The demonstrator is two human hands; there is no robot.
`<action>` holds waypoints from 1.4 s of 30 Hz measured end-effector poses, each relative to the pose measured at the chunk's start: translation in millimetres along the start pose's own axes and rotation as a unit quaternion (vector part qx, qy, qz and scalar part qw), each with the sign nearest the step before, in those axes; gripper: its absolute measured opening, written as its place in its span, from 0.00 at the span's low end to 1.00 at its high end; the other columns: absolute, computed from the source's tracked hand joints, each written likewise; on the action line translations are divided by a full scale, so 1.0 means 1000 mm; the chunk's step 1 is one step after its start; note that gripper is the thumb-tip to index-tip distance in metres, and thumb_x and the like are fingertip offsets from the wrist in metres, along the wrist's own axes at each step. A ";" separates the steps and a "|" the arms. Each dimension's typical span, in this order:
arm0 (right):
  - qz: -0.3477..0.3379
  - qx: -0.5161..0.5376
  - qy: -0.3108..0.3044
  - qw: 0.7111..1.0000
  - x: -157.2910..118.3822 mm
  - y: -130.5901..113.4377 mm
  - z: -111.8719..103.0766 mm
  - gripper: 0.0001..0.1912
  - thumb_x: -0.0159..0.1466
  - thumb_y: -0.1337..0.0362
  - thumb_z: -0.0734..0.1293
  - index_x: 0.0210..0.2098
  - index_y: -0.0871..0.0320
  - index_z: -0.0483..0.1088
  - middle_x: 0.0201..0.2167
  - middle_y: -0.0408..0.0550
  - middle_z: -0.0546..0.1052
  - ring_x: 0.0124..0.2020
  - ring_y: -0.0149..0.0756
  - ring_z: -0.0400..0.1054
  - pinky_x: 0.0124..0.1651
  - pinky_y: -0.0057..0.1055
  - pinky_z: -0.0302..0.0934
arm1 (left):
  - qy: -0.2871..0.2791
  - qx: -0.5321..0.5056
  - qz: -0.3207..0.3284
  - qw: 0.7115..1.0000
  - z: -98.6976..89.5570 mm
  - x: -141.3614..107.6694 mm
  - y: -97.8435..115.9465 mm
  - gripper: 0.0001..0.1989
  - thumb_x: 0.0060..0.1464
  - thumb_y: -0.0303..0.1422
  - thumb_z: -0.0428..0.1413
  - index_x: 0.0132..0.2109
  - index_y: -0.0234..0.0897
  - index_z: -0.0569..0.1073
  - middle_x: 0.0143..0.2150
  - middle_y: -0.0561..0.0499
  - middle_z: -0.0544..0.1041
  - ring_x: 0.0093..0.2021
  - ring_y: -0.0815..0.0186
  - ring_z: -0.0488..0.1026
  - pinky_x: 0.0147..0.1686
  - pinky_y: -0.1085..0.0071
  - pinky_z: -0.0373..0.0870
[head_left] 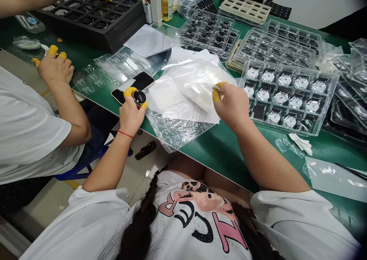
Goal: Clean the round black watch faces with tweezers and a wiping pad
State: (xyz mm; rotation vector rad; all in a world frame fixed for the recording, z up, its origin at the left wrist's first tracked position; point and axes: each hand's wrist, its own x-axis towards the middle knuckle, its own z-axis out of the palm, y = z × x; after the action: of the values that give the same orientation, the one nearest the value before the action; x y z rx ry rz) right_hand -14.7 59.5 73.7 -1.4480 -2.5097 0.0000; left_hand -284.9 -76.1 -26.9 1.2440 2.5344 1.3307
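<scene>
My left hand [132, 113], with yellow finger cots on thumb and finger, grips a round black watch head [139, 97] by its rim. The glossy dark face is turned up. A smartphone [143, 80] lies on the table just behind it. My right hand [231, 102], also in yellow finger cots, is closed in a pinch at the edge of a clear plastic bag [197, 85]. A bit of white stuff shows at those fingertips; I cannot make out exactly what it is. Under the bag lie printed papers [195, 114] and crinkled clear film [174, 132].
Right of my right hand stands a clear tray [286, 86] of silvery watch parts, with more stacked trays [209, 29] behind. A black foam tray stack [111, 34] stands back left. A co-worker's hands [56, 67] work at left. A white cloth [301, 143] lies at right.
</scene>
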 end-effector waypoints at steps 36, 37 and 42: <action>-0.422 0.211 -0.006 0.882 -0.230 0.038 0.020 0.16 0.71 0.73 0.58 0.51 0.67 0.75 0.51 0.59 0.81 0.63 0.43 0.69 0.61 0.37 0.72 | -0.202 -0.415 -0.135 0.877 -0.024 -0.183 0.052 0.30 0.45 0.31 0.71 0.51 0.42 0.64 0.36 0.54 0.83 0.37 0.64 0.85 0.38 0.72 0.83; -0.415 0.221 -0.008 0.883 -0.236 0.041 0.019 0.16 0.71 0.73 0.58 0.51 0.67 0.75 0.51 0.59 0.81 0.65 0.43 0.67 0.61 0.37 0.72 | -0.202 -0.417 -0.128 0.877 -0.020 -0.184 0.053 0.30 0.45 0.30 0.70 0.51 0.42 0.64 0.36 0.54 0.83 0.37 0.65 0.85 0.39 0.72 0.83; -0.403 0.249 0.014 0.881 -0.254 0.054 0.020 0.16 0.72 0.73 0.57 0.51 0.66 0.73 0.50 0.58 0.82 0.67 0.44 0.63 0.58 0.37 0.74 | -0.179 -0.418 -0.069 0.888 -0.008 -0.183 0.055 0.31 0.43 0.28 0.70 0.52 0.40 0.65 0.37 0.54 0.84 0.38 0.66 0.85 0.42 0.74 0.82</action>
State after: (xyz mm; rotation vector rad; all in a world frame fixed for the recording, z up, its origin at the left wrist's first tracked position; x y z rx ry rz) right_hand 148.6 -127.5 -5.2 -0.1643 -2.6112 0.4325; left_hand -127.5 -184.2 -42.7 0.9592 1.4721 1.6727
